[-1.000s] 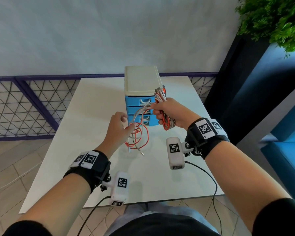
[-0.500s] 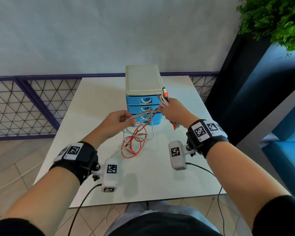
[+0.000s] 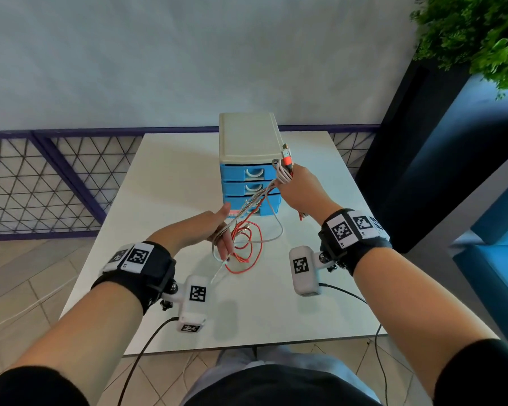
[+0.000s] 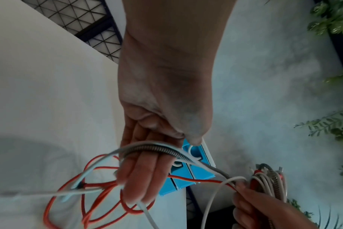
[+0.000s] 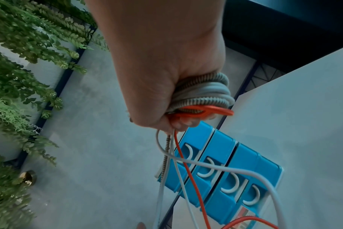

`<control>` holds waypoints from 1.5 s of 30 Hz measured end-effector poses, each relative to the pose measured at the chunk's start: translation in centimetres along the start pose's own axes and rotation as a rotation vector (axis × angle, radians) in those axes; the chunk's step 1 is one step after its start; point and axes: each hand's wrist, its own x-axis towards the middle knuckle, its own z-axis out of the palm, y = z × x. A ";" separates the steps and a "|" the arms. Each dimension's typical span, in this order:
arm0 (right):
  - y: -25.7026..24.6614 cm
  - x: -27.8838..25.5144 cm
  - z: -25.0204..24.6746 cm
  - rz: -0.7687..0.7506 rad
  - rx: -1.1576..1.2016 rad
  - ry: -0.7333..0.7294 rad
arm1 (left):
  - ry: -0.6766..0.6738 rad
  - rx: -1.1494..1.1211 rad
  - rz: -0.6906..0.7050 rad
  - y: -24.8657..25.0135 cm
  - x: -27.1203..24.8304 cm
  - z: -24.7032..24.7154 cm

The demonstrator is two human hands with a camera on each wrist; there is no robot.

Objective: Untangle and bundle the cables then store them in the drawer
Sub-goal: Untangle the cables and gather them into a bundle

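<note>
three cables (image 3: 248, 230), one orange, one white and one in a metal-spring sheath, run as a slack span between the two hands. the right hand (image 3: 298, 187) is fisted around the part already wound, a tight coil (image 5: 203, 94) of grey, spring and orange turns, with an orange plug standing up above the knuckles. it is raised in front of the top of the blue drawer unit (image 3: 248, 183), whose drawers all look closed.

the left hand (image 3: 214, 230) is lower and nearer the body, fingers straight and together, thumb up. the spring cable and the white one lie draped over those flat fingers rather than pinched, as the left wrist view shows. below it the unwound remainder (image 3: 244, 247) lies in loose orange and white loops on the white counter (image 3: 170, 177).

the relation that matters: the free length runs from the right fist down and to the left, across the left fingers, to the heap on the counter. so the left hand is the nearer one to the slack, and i judge it would feed the next turn up toward the coil. bundling looks partly done; storing is not yet begun.
</note>
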 end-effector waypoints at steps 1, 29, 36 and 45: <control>0.1 0.0 -0.2 -0.006 -0.013 0.005 | -0.005 0.006 -0.018 -0.3 0.0 0.0; -1.1 0.0 -1.1 -0.001 0.046 -0.052 | -0.014 0.223 -0.348 -7.1 0.9 -0.4; -1.4 -0.1 -1.7 -0.004 0.064 -0.086 | 0.415 -0.005 -0.128 -7.6 1.5 -0.4; -3.1 -1.6 -1.4 -0.098 0.101 -0.341 | 0.355 -0.004 0.360 4.3 0.5 0.3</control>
